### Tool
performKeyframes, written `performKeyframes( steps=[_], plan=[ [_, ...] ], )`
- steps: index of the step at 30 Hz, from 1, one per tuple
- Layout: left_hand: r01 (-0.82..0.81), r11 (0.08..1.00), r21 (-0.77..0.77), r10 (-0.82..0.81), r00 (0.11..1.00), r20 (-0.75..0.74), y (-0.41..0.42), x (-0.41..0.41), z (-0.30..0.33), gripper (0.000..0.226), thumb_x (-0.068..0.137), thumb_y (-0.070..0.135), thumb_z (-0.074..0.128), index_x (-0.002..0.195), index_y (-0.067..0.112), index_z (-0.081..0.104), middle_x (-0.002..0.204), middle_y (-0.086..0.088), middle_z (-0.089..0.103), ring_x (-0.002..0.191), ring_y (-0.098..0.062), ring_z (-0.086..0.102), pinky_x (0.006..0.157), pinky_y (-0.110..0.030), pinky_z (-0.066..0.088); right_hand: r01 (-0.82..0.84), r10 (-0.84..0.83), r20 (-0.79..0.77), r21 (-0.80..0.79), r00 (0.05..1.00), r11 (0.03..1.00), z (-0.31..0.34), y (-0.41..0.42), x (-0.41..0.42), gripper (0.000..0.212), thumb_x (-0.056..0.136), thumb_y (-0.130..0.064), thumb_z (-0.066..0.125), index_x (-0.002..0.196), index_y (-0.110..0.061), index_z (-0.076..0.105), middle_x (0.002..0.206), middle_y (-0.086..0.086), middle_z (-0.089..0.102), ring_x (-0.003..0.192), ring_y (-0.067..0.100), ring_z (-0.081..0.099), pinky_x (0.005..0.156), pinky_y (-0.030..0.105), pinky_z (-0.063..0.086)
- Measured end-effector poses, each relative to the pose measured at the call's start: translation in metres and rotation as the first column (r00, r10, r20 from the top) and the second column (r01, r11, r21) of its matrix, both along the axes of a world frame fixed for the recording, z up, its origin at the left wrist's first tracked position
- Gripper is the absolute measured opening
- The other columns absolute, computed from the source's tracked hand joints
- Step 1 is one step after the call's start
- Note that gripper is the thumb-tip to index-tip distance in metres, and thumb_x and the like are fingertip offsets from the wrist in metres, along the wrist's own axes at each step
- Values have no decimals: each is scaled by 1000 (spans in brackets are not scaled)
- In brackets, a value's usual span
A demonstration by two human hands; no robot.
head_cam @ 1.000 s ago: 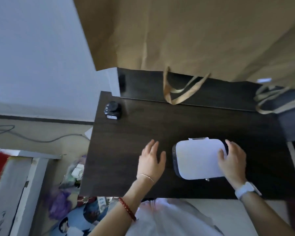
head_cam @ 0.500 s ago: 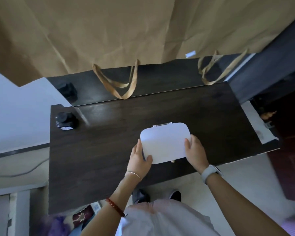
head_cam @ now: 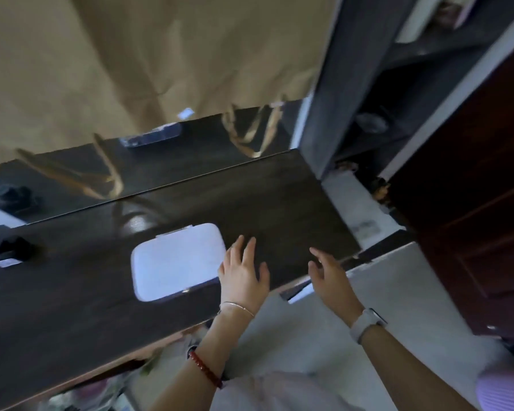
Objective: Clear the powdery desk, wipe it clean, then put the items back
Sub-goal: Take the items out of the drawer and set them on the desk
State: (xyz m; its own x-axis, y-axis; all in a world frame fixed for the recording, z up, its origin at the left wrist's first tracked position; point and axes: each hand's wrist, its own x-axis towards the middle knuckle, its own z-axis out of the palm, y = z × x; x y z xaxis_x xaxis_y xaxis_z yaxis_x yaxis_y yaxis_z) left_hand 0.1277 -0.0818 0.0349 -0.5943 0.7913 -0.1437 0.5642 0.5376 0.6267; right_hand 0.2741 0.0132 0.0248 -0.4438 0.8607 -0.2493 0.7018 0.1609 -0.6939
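Observation:
A white rounded case lies flat on the dark wooden desk, near its front edge. My left hand hovers just right of the case with fingers spread, holding nothing. Further right, over the desk's front corner, my right hand is open too, a white watch on its wrist. A small black ink bottle stands at the desk's far left end. The frame is blurred by motion.
Brown paper bags with ribbon handles hang over the raised back shelf, where a clear flat object lies. A dark red door stands to the right. Pale floor shows below the desk.
Both hands have let go of the white case and moved to its right. The view has swung right, so the case and bottle now sit further left.

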Motion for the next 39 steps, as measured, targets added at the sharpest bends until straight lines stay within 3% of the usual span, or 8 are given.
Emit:
performKeyframes(
  steps=[6, 12, 16, 23, 30, 35, 39],
  plan=[
    [184, 982, -44, -180, 981, 75, 99, 130, -7, 56, 87, 25, 50, 140, 20, 32, 151, -4, 25, 136, -23, 24, 107, -41, 26, 118, -119, 27, 28, 993, 993, 0, 63, 140, 38, 93, -11, 47, 130, -5, 46, 134, 15, 51, 125, 28, 44, 105, 32, 33],
    [285, 954, -95, -276, 956, 95, 179, 176, -21, 55, 87, 23, 49, 139, 19, 32, 149, -7, 26, 134, -28, 25, 107, -45, 26, 166, -166, 82, 4, 983, 986, -9, 129, 200, 40, 94, -11, 45, 133, -5, 42, 135, 16, 49, 127, 29, 42, 109, 36, 33],
    [301, 948, -98, -291, 951, 105, 241, 177, -44, 54, 87, 21, 51, 138, 17, 33, 148, -9, 28, 133, -30, 27, 108, -41, 27, 145, -142, 135, -16, 981, 989, -29, 182, 209, 42, 94, -12, 46, 135, -6, 39, 136, 16, 47, 126, 30, 41, 108, 36, 34],
    [289, 926, -244, -253, 953, 169, 358, 168, -107, 60, 87, 25, 51, 141, 20, 24, 149, -7, 24, 134, -30, 26, 109, -43, 29, 107, -90, 245, -58, 965, 993, -91, 293, 189, 48, 92, -21, 50, 137, -11, 35, 135, 13, 47, 125, 24, 44, 102, 36, 42],
    [317, 935, -160, -287, 940, 184, 451, 159, -168, 58, 86, 24, 53, 139, 19, 29, 143, -7, 33, 131, -28, 30, 107, -37, 31, 137, -118, 271, -52, 955, 989, -175, 371, 156, 70, 83, -35, 63, 140, -16, 26, 135, 10, 40, 124, 27, 42, 90, 41, 51],
    [383, 915, -125, -362, 918, 158, 488, 170, -197, 58, 82, 17, 60, 135, 17, 37, 139, -9, 39, 123, -28, 39, 103, -35, 34, 79, -90, 239, 57, 967, 995, -201, 388, 155, 44, 83, -32, 62, 121, -15, 48, 120, 11, 45, 111, 28, 47, 69, 37, 53],
    [265, 957, -119, -234, 946, 222, 495, 179, -203, 33, 82, 13, 63, 115, 12, 56, 113, -10, 61, 105, -24, 56, 88, -24, 41, 66, -70, 186, 27, 980, 997, -199, 390, 167, 34, 84, -26, 59, 115, -13, 50, 120, 8, 48, 109, 25, 50, 71, 39, 55]
  ],
)
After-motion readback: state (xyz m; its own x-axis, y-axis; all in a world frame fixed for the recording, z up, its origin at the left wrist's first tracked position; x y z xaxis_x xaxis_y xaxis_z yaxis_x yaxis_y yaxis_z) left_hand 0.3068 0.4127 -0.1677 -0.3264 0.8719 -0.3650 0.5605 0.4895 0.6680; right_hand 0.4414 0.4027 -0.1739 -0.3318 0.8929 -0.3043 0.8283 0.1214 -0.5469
